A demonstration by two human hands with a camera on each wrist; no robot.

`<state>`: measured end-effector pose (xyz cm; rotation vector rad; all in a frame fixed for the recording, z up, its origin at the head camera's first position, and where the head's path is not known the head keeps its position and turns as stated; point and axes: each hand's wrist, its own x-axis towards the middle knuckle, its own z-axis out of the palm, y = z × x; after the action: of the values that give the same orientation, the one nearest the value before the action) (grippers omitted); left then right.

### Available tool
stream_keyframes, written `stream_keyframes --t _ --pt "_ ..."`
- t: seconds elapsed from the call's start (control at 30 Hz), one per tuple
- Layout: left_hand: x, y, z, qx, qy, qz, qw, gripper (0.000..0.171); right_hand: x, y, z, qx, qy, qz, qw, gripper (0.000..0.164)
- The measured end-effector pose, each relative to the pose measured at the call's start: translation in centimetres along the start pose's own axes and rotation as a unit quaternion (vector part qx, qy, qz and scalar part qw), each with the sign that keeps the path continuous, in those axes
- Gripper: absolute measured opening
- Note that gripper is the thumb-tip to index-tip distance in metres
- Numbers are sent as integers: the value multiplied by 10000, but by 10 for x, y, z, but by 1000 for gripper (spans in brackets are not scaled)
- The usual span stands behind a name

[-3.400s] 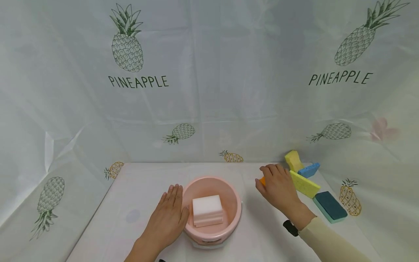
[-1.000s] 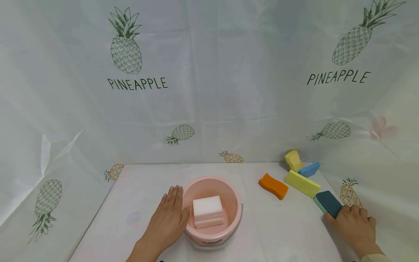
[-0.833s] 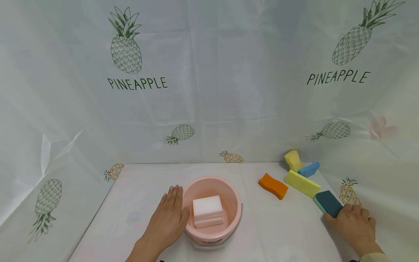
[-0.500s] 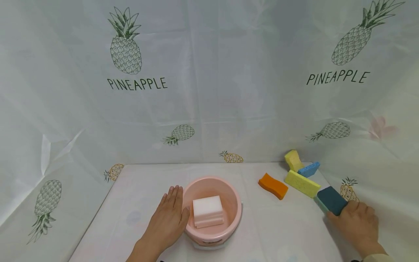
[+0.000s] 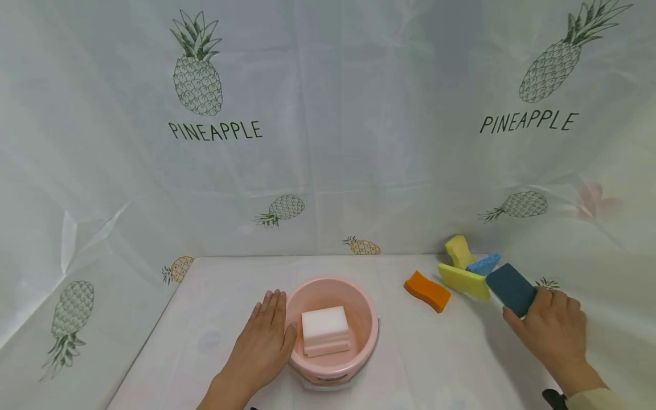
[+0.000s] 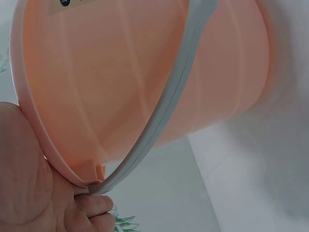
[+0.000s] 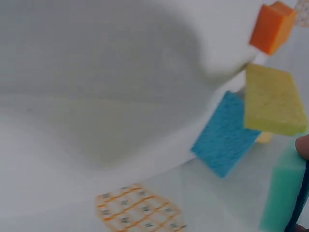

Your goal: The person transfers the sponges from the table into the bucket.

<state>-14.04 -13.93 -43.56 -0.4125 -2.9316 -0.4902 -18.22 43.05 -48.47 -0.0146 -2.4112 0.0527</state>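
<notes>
Since the earlier frames the right hand [image 5: 550, 333] has left the orange sponge, gone to the dark teal rectangular scouring sponge [image 5: 511, 288] and lifted it off the white table [image 5: 435, 364]; it's now raised at 3 o'clock, tilted, pinched at its near end between thumb and fingers.

Near: left hand [image 5: 262, 341] flat, fingers straight and together, pressed against the 9 o'clock side of one round pink plastic bucket [image 5: 307, 364] at centre; the left wrist view shows its grey handle [image 6: 164, 111] down along the wall. Inside: white rectangular foam blocks [image 5: 325, 329], stacked, looks like two.

Farther, 1–2 o'clock: four loose sponges: one orange wavy sponge [image 5: 427, 290], one flat yellow rectangular sponge [image 5: 463, 281], one blue sponge [image 5: 483, 264] leaning on it, one small yellow wavy sponge [image 5: 459, 250] at the back.

Behind: a pineapple-print curtain [image 5: 328, 142].
</notes>
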Motion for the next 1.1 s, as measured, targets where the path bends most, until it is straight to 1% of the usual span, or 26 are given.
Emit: stream_keyframes --t 0.1,0.13,0.2,0.43,0.5,0.6,0.7,0.77,0.83,0.9,1.0,1.1 --pt "0 0 0 4 26 1 10000 65 11 -19 0 94 708 -500 9962 105" --pt "0 0 0 -4 30 -3 10000 65 15 -26 -1 136 838 -639 9943 107" --pt "-1 0 0 -29 14 -9 10000 65 21 -41 -5 185 921 -878 9917 108" --pt "0 -3 1 37 -18 37 10000 66 41 -99 -18 621 607 -1357 9869 106" --pt "1 -4 1 80 -11 60 9999 66 46 -118 -21 780 608 -1567 9827 103" --pt "2 -6 0 105 -18 77 9999 67 53 -149 -25 1035 491 -1895 9752 97" --pt "3 -7 -1 98 -33 78 9999 67 57 -179 -32 1226 228 -2167 9682 86" --pt "3 -7 -1 85 -43 85 9999 67 58 -198 -37 1274 -32 -2256 9659 83" --pt "3 -7 -2 71 -50 95 9999 66 57 -216 -43 1279 -378 -2274 9646 86" --pt "3 -7 -2 71 -53 107 9999 66 56 -234 -47 1305 -713 -2330 9611 87" --pt "4 -8 0 68 -17 113 9999 66 53 -257 -50 1402 -1118 -2513 9512 84" --pt "5 -8 2 60 60 91 9999 65 49 -275 -50 1472 -1428 -2826 9371 81"
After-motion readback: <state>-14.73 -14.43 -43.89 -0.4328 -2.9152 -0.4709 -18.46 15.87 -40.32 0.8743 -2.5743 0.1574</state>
